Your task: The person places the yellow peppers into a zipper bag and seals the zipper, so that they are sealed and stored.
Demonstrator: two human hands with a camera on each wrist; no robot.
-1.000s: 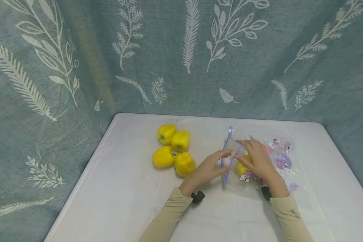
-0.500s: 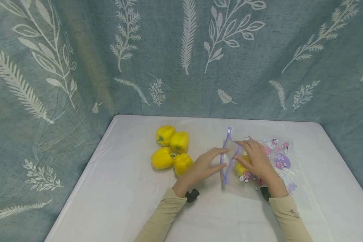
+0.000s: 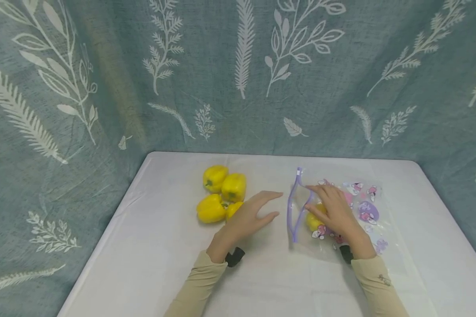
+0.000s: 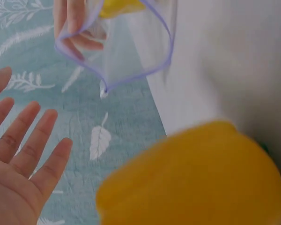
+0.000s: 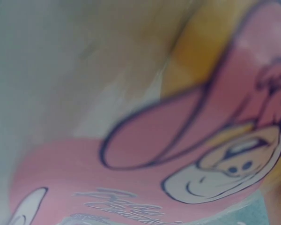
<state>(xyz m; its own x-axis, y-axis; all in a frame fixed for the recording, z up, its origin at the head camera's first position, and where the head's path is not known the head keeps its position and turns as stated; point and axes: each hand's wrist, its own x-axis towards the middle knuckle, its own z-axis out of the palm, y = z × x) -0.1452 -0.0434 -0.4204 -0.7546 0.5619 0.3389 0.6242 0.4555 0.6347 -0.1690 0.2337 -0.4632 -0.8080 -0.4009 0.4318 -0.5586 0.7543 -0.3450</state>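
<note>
A clear zip-top bag (image 3: 368, 212) with a purple zip rim and pink cartoon prints lies on the right, its mouth spread to the left. My right hand (image 3: 337, 211) holds the near side of that mouth. Inside the bag sits a yellow bell pepper (image 3: 312, 223), partly hidden by the hand and prints. My left hand (image 3: 243, 218), fingers extended and holding nothing, hovers between the bag and several yellow bell peppers (image 3: 211, 208), covering part of one. A loose bell pepper (image 4: 196, 178) looms large in the left wrist view. Blurred bag print (image 5: 145, 136) fills the right wrist view.
A white cloth-covered table (image 3: 143, 264) lies beneath everything. Behind and to the left hangs a green curtain (image 3: 206, 66) with white leaf prints. Black straps (image 3: 235, 257) circle both wrists.
My left hand has drawn back leftward from the bag's mouth toward the loose peppers, with its fingers still spread. My right hand stays at the bag.
</note>
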